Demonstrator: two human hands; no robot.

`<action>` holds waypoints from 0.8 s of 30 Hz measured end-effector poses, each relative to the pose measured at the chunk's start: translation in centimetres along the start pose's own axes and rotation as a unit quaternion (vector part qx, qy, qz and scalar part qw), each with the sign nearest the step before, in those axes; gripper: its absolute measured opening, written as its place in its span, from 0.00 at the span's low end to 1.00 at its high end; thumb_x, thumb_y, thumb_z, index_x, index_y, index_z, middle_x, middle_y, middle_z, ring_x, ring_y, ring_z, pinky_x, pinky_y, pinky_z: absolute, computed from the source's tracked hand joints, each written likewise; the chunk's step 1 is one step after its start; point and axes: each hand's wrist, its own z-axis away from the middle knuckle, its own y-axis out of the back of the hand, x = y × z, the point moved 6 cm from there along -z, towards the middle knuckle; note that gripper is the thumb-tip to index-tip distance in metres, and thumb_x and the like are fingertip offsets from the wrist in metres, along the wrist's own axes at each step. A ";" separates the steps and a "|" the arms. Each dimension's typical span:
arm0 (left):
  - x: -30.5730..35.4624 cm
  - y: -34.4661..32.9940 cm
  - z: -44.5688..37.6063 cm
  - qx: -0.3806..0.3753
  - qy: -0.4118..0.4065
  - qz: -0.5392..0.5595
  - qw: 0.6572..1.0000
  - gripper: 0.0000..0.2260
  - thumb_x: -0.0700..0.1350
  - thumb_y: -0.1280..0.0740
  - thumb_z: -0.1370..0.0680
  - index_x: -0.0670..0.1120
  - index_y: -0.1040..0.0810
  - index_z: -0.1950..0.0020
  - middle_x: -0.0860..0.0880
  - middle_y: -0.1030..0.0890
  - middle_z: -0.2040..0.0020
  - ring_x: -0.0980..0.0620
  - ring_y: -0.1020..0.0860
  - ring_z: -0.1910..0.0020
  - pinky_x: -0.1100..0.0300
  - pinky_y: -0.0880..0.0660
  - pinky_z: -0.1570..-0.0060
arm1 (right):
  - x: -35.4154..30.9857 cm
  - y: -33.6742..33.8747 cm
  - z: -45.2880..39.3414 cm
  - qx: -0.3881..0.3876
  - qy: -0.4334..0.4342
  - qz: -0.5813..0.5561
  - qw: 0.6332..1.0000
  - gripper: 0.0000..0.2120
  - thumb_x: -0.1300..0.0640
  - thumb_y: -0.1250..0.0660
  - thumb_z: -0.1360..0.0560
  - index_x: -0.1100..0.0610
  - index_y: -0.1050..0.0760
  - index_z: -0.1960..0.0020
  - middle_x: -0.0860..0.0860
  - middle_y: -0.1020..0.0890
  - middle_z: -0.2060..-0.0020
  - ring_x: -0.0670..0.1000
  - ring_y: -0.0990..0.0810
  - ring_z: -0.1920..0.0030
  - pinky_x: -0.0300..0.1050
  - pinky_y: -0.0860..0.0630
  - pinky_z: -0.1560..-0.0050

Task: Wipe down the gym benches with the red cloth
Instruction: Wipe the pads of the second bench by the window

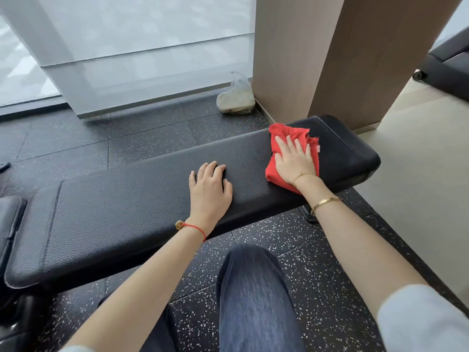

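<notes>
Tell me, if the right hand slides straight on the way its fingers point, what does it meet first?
Only more red cloth under the right hand, then the bench pad's far edge. Beyond that, probably the brown pillar, though depth is unclear.

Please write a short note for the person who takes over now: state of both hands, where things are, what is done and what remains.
Right hand: flat on the red cloth, pressing it on the right end of the bench.
Left hand: open, resting mid-bench, holding nothing.
Done: cannot tell which parts are already wiped.
Left: the rest of this bench, then the other bench at upper right.
</notes>
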 end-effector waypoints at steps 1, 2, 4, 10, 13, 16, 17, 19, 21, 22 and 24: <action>-0.4 0.6 0.3 0.006 0.000 0.004 1.000 0.19 0.47 0.41 0.20 0.47 0.28 0.30 0.47 0.30 0.27 0.47 0.37 0.25 0.45 0.44 0.25 | -0.3 -0.1 -0.6 -0.001 -0.007 0.005 1.000 0.26 0.49 0.52 0.19 0.48 0.52 0.21 0.52 0.48 0.22 0.55 0.50 0.22 0.56 0.59 0.23; -1.2 1.3 0.6 0.016 0.001 0.011 1.000 0.19 0.47 0.40 0.21 0.46 0.27 0.30 0.47 0.28 0.28 0.47 0.35 0.27 0.46 0.42 0.26 | -0.7 -0.2 -1.0 -0.003 -0.011 0.008 1.000 0.26 0.49 0.53 0.19 0.48 0.52 0.21 0.53 0.49 0.22 0.55 0.51 0.22 0.56 0.59 0.23; -3.4 3.1 1.4 0.039 0.004 0.020 0.999 0.18 0.45 0.38 0.22 0.46 0.26 0.32 0.47 0.25 0.31 0.47 0.32 0.29 0.49 0.38 0.28 | -1.3 -0.4 -1.5 -0.005 -0.006 0.017 1.000 0.26 0.49 0.54 0.19 0.49 0.52 0.21 0.53 0.49 0.22 0.56 0.51 0.22 0.56 0.59 0.23; -11.6 6.9 4.4 0.073 0.063 -0.022 0.995 0.17 0.42 0.36 0.23 0.44 0.24 0.34 0.46 0.24 0.34 0.44 0.30 0.31 0.45 0.34 0.31 | -6.5 -1.3 -1.2 -0.013 0.048 0.025 0.998 0.26 0.48 0.55 0.19 0.49 0.53 0.21 0.54 0.49 0.22 0.56 0.51 0.22 0.57 0.60 0.23; -14.7 7.8 5.7 0.072 0.101 -0.043 0.991 0.17 0.42 0.36 0.23 0.43 0.24 0.34 0.44 0.24 0.34 0.42 0.30 0.31 0.44 0.35 0.31 | -11.8 -2.1 -0.2 -0.021 0.096 0.016 0.995 0.26 0.49 0.55 0.19 0.49 0.53 0.21 0.53 0.49 0.22 0.56 0.51 0.22 0.57 0.60 0.23; -17.0 8.5 6.9 0.078 0.129 -0.056 0.987 0.17 0.43 0.36 0.22 0.43 0.24 0.34 0.44 0.24 0.33 0.41 0.31 0.31 0.43 0.36 0.31 | -17.6 -3.0 1.6 -0.025 0.147 0.009 0.989 0.26 0.48 0.54 0.18 0.49 0.52 0.21 0.53 0.48 0.22 0.56 0.51 0.22 0.57 0.60 0.23; -17.7 8.8 7.3 0.082 0.136 -0.056 0.986 0.17 0.43 0.36 0.22 0.43 0.24 0.34 0.44 0.24 0.33 0.41 0.31 0.31 0.43 0.36 0.31 | -19.4 -3.3 2.3 -0.025 0.166 0.010 0.986 0.26 0.48 0.54 0.18 0.49 0.51 0.22 0.53 0.48 0.22 0.56 0.51 0.22 0.57 0.60 0.23; -18.8 9.2 7.9 0.092 0.144 -0.054 0.984 0.16 0.43 0.36 0.22 0.43 0.24 0.34 0.43 0.24 0.33 0.41 0.31 0.31 0.43 0.36 0.31 | -22.6 -3.8 3.8 -0.026 0.202 0.017 0.979 0.25 0.48 0.54 0.18 0.48 0.51 0.22 0.53 0.47 0.22 0.56 0.50 0.22 0.57 0.59 0.23; -19.4 9.4 8.5 0.102 0.139 -0.056 0.983 0.17 0.45 0.39 0.22 0.43 0.25 0.34 0.44 0.24 0.33 0.42 0.30 0.31 0.44 0.35 0.31 | -25.1 -4.4 5.2 -0.031 0.235 0.020 0.971 0.25 0.48 0.54 0.18 0.48 0.52 0.22 0.53 0.48 0.22 0.55 0.51 0.22 0.57 0.60 0.23; -19.4 9.4 8.7 0.107 0.136 -0.058 0.983 0.19 0.46 0.41 0.22 0.43 0.24 0.34 0.44 0.24 0.33 0.42 0.30 0.32 0.44 0.35 0.31 | -26.1 -4.6 5.9 -0.035 0.250 0.020 0.967 0.25 0.48 0.54 0.18 0.47 0.52 0.22 0.52 0.48 0.22 0.55 0.51 0.22 0.56 0.60 0.23; -19.3 9.5 8.9 0.122 0.138 -0.053 0.982 0.20 0.47 0.42 0.24 0.44 0.24 0.35 0.45 0.24 0.34 0.43 0.29 0.32 0.44 0.35 0.32 | -27.3 -4.9 7.2 -0.040 0.273 0.019 0.961 0.26 0.49 0.53 0.18 0.47 0.52 0.22 0.51 0.49 0.21 0.54 0.52 0.22 0.56 0.61 0.23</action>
